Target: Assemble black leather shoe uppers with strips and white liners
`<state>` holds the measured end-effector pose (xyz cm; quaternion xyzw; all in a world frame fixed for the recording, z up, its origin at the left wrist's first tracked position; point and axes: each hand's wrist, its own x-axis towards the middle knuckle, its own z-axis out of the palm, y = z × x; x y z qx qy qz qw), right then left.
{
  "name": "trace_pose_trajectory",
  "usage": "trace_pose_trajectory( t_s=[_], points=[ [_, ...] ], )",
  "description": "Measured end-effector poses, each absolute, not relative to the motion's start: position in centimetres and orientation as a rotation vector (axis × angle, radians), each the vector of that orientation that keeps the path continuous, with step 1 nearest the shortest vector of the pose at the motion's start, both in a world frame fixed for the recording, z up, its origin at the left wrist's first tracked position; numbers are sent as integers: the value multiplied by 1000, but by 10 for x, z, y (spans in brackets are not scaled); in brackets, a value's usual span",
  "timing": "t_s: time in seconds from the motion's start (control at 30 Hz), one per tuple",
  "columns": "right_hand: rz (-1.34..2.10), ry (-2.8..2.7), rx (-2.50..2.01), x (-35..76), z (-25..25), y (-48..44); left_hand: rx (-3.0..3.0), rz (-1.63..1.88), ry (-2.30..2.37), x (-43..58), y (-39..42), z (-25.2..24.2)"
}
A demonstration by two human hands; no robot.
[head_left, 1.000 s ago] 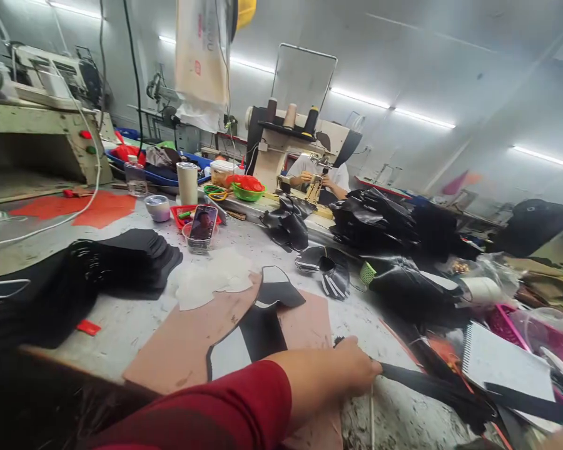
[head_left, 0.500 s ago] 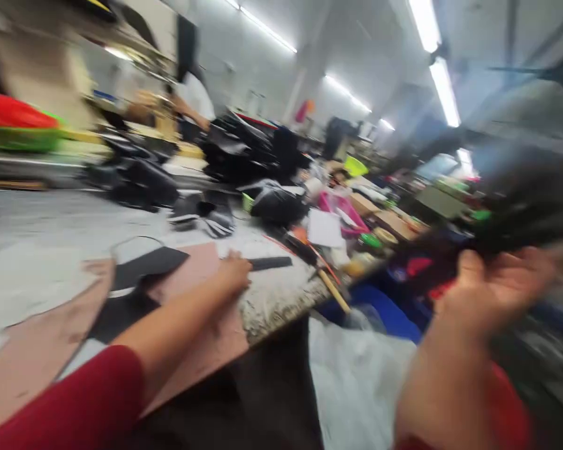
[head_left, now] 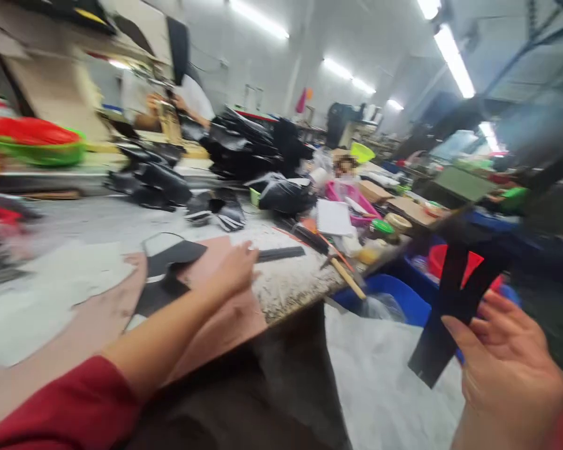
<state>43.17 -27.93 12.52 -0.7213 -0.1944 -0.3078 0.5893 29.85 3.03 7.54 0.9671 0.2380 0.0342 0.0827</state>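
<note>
- Going to use the pink board (head_left: 232,319) on the bench as my landmark, everything below is relative to that.
- The black forked piece (head_left: 443,319) is up in the air, well to the right of the pink board and past the bench edge. Can't tell if it's 1 forked piece or 2 strips overlapping.
- Right hand (head_left: 509,359) has it pinched, thumb on the near face and fingers behind, around the middle. The 2 prongs point up and away, the joined end angles down.
- Left hand (head_left: 239,265) is at the far right part of the pink board, at the near end of a flat black strip (head_left: 281,254) that runs off to the board's right. Too blurry to say if those fingers grip it or just press on it.
- Handling, my guess: next to no weight, bendy but with enough body to hold its shape, and not fragile. Face could be a bit slick, so a flat thumb pad beats fingertips.
- I'd hold it where it is now, just below the fork. Grab a prong tip and the rest probably flops.
- Also around: black cut pieces (head_left: 176,255) lying on the pink board's far left part, and a hammer (head_left: 349,280) to its right by the bench edge.
</note>
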Motion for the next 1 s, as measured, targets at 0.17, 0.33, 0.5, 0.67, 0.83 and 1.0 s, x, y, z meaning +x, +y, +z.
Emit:
trace_pose_trajectory(
  t_s=[0.17, 0.33, 0.5, 0.67, 0.83, 1.0],
  points=[
    [-209, -706, -1620, 408, 71, -219, 3036, 315, 784, 191, -9, 51],
    [23, -1067, -1517, 368, 63, -163, 3016, -58, 1145, 134, -7, 44],
    [29, -1297, -1500, 337, 77, -128, 2962, -260, 1139, 137, 1, 55],
    [8, -1480, -1480, 320, 76, -112, 2890, -222, 1137, 146, 16, 61],
    [7, -1629, -1512, 314, 65, -105, 2757, -133, 1099, 158, 32, 64],
    [-214, -1670, -1526, 305, 52, -87, 2516, 142, 1112, 174, 78, 79]
  ],
)
